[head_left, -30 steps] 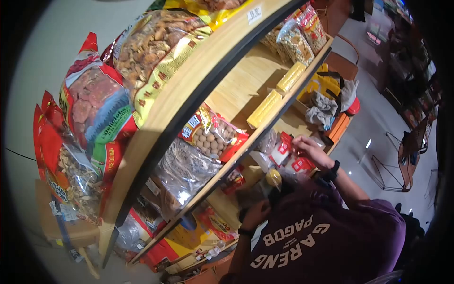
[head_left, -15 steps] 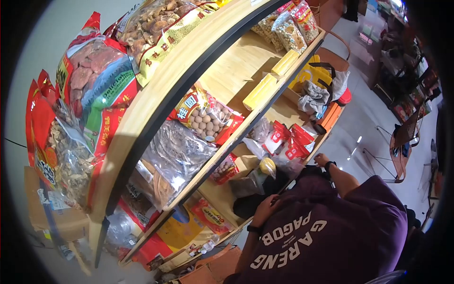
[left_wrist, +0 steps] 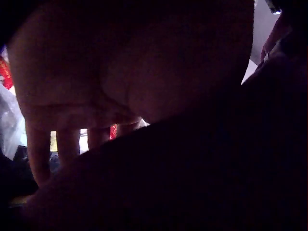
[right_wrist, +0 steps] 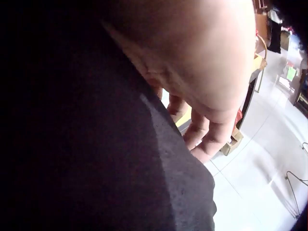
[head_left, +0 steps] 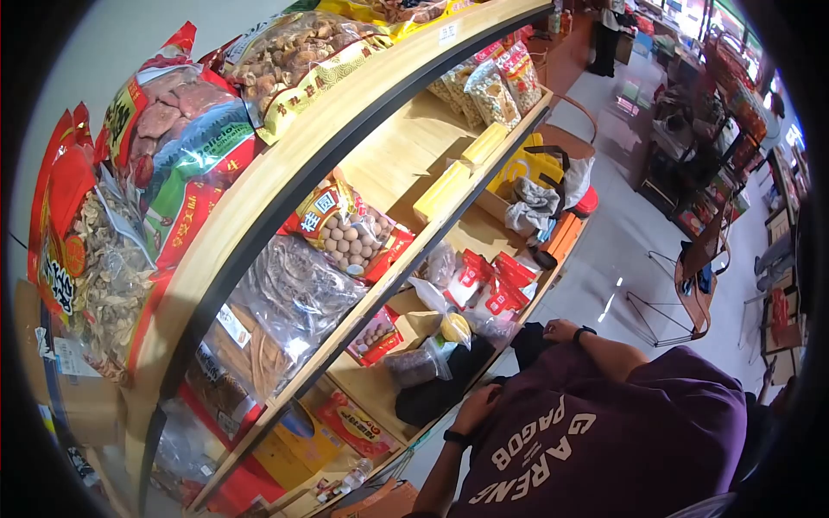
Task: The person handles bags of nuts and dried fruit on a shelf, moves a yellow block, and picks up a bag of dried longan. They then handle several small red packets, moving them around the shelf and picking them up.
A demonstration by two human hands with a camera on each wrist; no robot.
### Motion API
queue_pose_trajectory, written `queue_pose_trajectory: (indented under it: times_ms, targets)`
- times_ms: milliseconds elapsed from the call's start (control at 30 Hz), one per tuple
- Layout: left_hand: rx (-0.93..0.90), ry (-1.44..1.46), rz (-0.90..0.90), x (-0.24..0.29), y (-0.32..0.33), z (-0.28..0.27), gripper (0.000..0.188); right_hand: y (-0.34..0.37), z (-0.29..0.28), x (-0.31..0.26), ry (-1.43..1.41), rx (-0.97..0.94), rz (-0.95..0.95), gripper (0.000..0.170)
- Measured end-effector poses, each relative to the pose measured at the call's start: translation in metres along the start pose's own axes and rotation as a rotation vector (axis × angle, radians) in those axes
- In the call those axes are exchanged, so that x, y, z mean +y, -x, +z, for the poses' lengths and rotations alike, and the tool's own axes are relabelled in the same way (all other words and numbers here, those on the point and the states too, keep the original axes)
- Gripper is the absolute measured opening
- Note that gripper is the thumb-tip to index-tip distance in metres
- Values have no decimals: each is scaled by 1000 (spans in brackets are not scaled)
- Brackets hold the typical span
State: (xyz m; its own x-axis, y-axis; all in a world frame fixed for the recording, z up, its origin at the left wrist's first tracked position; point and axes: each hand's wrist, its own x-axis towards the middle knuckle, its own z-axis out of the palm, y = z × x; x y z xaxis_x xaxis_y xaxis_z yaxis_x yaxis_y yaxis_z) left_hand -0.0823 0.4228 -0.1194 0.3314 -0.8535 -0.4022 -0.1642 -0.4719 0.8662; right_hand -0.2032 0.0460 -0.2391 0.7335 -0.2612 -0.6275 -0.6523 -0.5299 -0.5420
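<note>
My left hand (head_left: 477, 408) rests on the dark trouser leg at the lower shelf's edge, holding nothing. In the left wrist view its fingers (left_wrist: 39, 154) hang down past dark cloth. My right hand (head_left: 561, 331) lies by the other dark knee, beside the purple shirt (head_left: 604, 414). Loosely bent fingers (right_wrist: 216, 137) show against dark cloth in the right wrist view, with no object in them. Closest to the hands on the low shelf are red-and-white packets (head_left: 505, 296), a clear bag with a yellow item (head_left: 455, 328) and a clear bag of brownish contents (head_left: 416, 367).
The shelf above bears a bag of round brown dried fruit (head_left: 350, 242), yellow boxes (head_left: 445, 192) and nut packets (head_left: 492, 93). Large bags of dried food (head_left: 173, 129) stand on top. Tiled floor (head_left: 604, 216) and a wire-legged chair (head_left: 695, 285) lie to the right.
My right hand has left the red-and-white packets and drawn back to the knee. The left hand has settled on the leg. The head view has turned, showing more floor at right.
</note>
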Motion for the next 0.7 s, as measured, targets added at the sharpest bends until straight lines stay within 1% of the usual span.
queue_pose_trajectory:
  times_ms: [33, 100, 200, 233, 300, 367, 400, 433, 500, 567, 600, 700]
  targets:
    - [11, -19, 9, 5, 1, 0, 41, -4, -3, -7, 10, -33, 18, 41]
    - [29, -6, -50, 16, 3, 0, 41, -15, -14, -18, 34, -101, 49, 50]
    - [85, -15, -129, 12, -4, 8, 43, -49, -6, -13, 170, -2, -23, 69]
    - [108, -22, -156, 12, -7, 10, 43, -59, -11, -16, 172, -41, 9, 83]
    - [168, 30, -194, 19, -14, 9, 43, -76, -21, -22, 239, -17, 28, 83]
    - [224, 31, -266, 31, -21, 6, 43, -102, -40, -29, 203, -42, -27, 76]
    - [253, 53, -261, 37, -28, 7, 42, -113, -44, -32, 180, -59, -52, 73]
    - [282, 73, -254, 44, -37, 10, 42, -127, -51, -34, 232, -82, -190, 59]
    - [313, 66, -226, 54, -57, 16, 41, -141, -70, -43, 218, -161, -233, 49]
    - [313, 11, -186, 58, -74, 24, 40, -175, -63, -30, 214, -246, -225, 51]
    - [323, 24, -188, 62, -82, 27, 39, -183, -68, -36, 213, -284, -222, 52]
    - [357, 39, -178, 76, -107, 34, 38, -191, -89, -56, 471, -489, -381, 53]
